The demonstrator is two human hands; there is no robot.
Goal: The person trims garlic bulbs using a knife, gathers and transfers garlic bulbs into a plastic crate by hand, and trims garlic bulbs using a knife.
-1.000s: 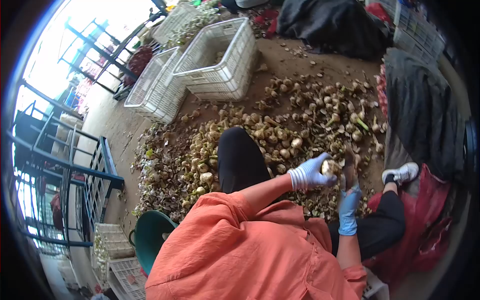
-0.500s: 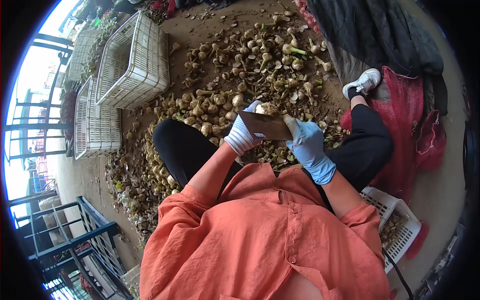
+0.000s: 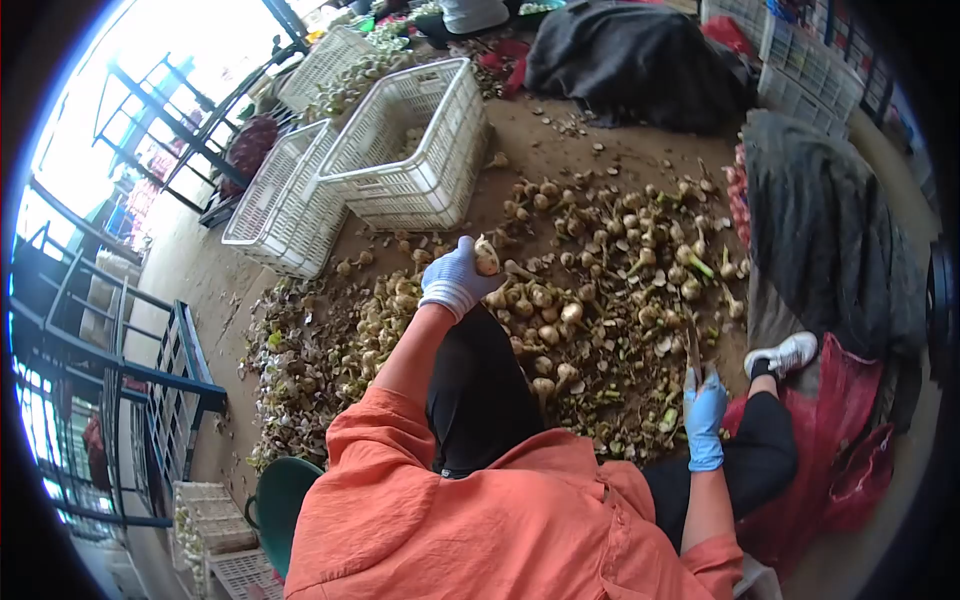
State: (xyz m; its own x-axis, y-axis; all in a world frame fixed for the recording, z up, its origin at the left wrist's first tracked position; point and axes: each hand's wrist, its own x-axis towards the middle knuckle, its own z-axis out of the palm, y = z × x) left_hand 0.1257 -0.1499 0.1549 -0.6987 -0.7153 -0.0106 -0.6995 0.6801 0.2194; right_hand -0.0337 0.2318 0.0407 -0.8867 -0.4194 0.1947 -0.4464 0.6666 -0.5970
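Observation:
My left hand [image 3: 456, 280], in a white and pale-blue knit glove, is closed around a garlic bulb [image 3: 486, 258] and stretched out near the front of a white plastic crate. Well apart from it on the right, my right hand [image 3: 705, 415], in a light-blue glove, grips a broad-bladed knife [image 3: 692, 342]. Its blade points away from me and shows almost edge-on; the handle is mostly hidden by my fingers. Between my hands spreads a heap of garlic bulbs [image 3: 545, 310] on the floor, some with stems, among cut stems and loose skins.
Two white crates [image 3: 400, 185] [image 3: 275, 225] stand at the upper left. Dark cloth [image 3: 820, 220] and red mesh sacking [image 3: 830, 450] lie to the right. A blue metal frame [image 3: 185, 400] and a green basin [image 3: 285, 505] are on the left. Someone sits at the back.
My hands have moved apart from in front of me: the left, with the garlic bulb, outward towards the crates, the right, with the knife, to the right. The view has shifted too.

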